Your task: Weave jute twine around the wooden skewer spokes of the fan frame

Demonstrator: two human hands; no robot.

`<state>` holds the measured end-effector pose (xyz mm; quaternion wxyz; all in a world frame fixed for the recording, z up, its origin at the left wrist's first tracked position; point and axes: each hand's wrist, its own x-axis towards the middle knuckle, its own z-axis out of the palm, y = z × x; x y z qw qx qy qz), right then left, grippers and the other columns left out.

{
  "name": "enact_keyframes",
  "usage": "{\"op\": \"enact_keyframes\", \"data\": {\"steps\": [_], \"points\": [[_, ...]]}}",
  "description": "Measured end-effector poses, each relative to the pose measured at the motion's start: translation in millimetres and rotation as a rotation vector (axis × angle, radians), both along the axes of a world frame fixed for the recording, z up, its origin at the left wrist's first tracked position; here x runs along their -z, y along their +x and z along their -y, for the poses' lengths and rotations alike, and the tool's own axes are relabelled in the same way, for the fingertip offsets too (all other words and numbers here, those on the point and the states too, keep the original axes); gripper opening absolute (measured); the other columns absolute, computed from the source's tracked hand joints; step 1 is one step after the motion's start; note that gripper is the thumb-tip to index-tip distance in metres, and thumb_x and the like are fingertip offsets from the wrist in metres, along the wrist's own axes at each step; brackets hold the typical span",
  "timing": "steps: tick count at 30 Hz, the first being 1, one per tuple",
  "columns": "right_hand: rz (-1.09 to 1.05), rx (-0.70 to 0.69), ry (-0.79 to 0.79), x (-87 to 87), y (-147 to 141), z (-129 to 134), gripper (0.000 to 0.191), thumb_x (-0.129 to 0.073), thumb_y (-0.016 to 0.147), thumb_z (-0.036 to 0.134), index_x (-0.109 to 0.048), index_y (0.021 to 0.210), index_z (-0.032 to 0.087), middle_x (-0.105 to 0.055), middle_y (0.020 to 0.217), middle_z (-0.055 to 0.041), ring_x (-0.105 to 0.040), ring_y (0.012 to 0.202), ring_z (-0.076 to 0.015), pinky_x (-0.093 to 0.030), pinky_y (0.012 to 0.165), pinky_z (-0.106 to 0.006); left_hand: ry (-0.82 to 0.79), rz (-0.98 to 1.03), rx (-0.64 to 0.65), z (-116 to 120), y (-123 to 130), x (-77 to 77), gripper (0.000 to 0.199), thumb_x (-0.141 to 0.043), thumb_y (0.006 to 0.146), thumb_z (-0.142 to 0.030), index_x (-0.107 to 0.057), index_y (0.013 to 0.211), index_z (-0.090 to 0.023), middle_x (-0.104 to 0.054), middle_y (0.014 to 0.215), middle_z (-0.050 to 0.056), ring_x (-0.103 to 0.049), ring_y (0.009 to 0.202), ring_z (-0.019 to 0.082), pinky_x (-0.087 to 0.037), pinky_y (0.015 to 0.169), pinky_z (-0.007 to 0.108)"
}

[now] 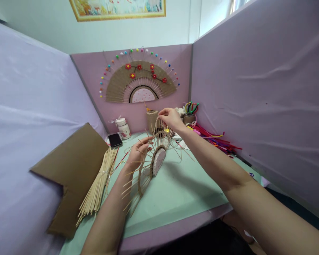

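Note:
A half-round fan frame (159,161) of thin sticks stands tilted above the table, its pale half-disc base edged with a braided band. A strand of twine (156,124) runs from the sticks up to my right hand (171,118), which pinches it between thumb and fingertips. My left hand (139,151) grips the frame's sticks from the left side; the sticks partly cover its fingers. Twine is woven across the sticks in an arc, and loose twine hangs at the right of the frame.
A finished fan (142,76) hangs on the pink back panel. Left lie cardboard (69,170), a bundle of sticks (99,184), a phone (115,140) and a white bottle (123,128). Behind stands a twine spool (151,120); scissors (191,108) and pipe cleaners (218,140) are at right.

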<state>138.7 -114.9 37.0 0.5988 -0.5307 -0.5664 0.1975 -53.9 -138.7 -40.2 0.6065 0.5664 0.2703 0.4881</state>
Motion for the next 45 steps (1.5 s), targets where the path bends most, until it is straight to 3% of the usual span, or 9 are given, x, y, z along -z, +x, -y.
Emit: {"op": "enact_keyframes", "data": {"steps": [9,13,16,23,28,32,37,41,45], "points": [[0.169,0.151,0.295,33.5,10.9,12.9,0.012,-0.056,0.083,0.025,-0.066,0.086,0.018,-0.07,0.081,-0.0034,-0.062,0.07,-0.0146,-0.048,0.069,-0.026,0.011,0.004,-0.004,-3.3,0.5,6.9,0.034,-0.07,0.066,-0.029,-0.072,0.098,-0.018,-0.067,0.117,0.01,-0.06,0.096,0.019,-0.046,0.076,0.028],[0.095,0.121,0.092,60.2,18.7,8.6,0.005,-0.062,0.073,0.016,-0.066,0.076,0.018,-0.069,0.075,-0.0015,-0.06,0.07,-0.0141,-0.047,0.071,-0.026,0.006,0.02,-0.026,-3.9,-3.7,6.8,0.034,-0.071,0.066,-0.029,-0.07,0.098,-0.019,-0.065,0.12,0.009,-0.061,0.099,0.02,-0.046,0.076,0.029],[0.03,0.036,-0.075,84.0,20.4,6.1,0.006,-0.065,0.067,0.012,-0.064,0.067,0.017,-0.066,0.064,-0.0001,-0.058,0.062,-0.0126,-0.046,0.062,-0.024,0.003,0.029,-0.017,-4.7,-7.6,7.1,0.036,-0.072,0.066,-0.029,-0.069,0.101,-0.021,-0.064,0.123,0.007,-0.061,0.099,0.019,-0.047,0.076,0.029],[-0.102,-0.075,-0.151,108.3,12.9,4.0,0.008,-0.06,0.073,0.02,-0.064,0.077,0.016,-0.069,0.068,-0.0022,-0.049,0.047,-0.0077,-0.038,0.045,-0.019,0.02,-0.012,0.043,-9.9,-14.7,10.7,0.036,-0.071,0.07,-0.03,-0.069,0.105,-0.024,-0.062,0.127,0.008,-0.059,0.11,0.023,-0.049,0.086,0.034],[-0.174,-0.097,-0.144,117.7,3.8,-0.3,0.014,-0.058,0.072,0.025,-0.064,0.08,0.015,-0.068,0.067,-0.0014,-0.05,0.049,-0.0089,-0.039,0.047,-0.02,-0.041,0.01,0.179,-13.1,-27.2,5.7,0.04,-0.07,0.068,-0.02,-0.069,0.108,-0.019,-0.068,0.115,0.009,-0.06,0.114,0.024,-0.043,0.101,0.039],[-0.238,-0.091,-0.115,126.9,-6.4,-5.6,0.015,-0.058,0.072,0.028,-0.064,0.079,0.016,-0.066,0.066,-0.0002,-0.057,0.06,-0.0122,-0.045,0.058,-0.024,-0.085,-0.049,0.206,-18.0,-47.4,-18.9,0.042,-0.066,0.069,-0.024,-0.069,0.11,-0.019,-0.066,0.123,0.009,-0.058,0.119,0.026,-0.041,0.105,0.041],[-0.29,-0.091,-0.091,135.3,-11.7,-11.1,0.017,-0.059,0.072,0.031,-0.065,0.078,0.017,-0.065,0.067,-0.0007,-0.06,0.065,-0.0151,-0.047,0.068,-0.028,-0.05,-0.317,0.245,-33.5,-56.6,-83.7,0.066,-0.052,0.078,-0.064,-0.061,0.126,-0.02,-0.058,0.137,0.012,-0.052,0.127,0.03,-0.042,0.104,0.044],[-0.304,-0.094,-0.086,140.9,-10.7,-15.2,0.018,-0.06,0.071,0.033,-0.065,0.078,0.018,-0.066,0.068,-0.0013,-0.06,0.065,-0.0159,-0.046,0.067,-0.029,0.142,-0.867,0.016,-45.5,-23.2,-137.4,0.062,-0.061,0.074,-0.064,-0.066,0.117,-0.02,-0.064,0.128,0.012,-0.061,0.116,0.026,-0.049,0.093,0.035],[-0.297,-0.109,-0.083,145.0,-10.0,-16.5,0.019,-0.059,0.072,0.034,-0.065,0.079,0.018,-0.066,0.068,-0.0016,-0.06,0.065,-0.0157,-0.046,0.065,-0.028,0.341,-1.524,-0.021,-53.9,29.9,-156.3,0.048,-0.068,0.071,-0.057,-0.073,0.098,-0.017,-0.075,0.096,0.009,-0.068,0.092,0.022,-0.051,0.081,0.028]]}}
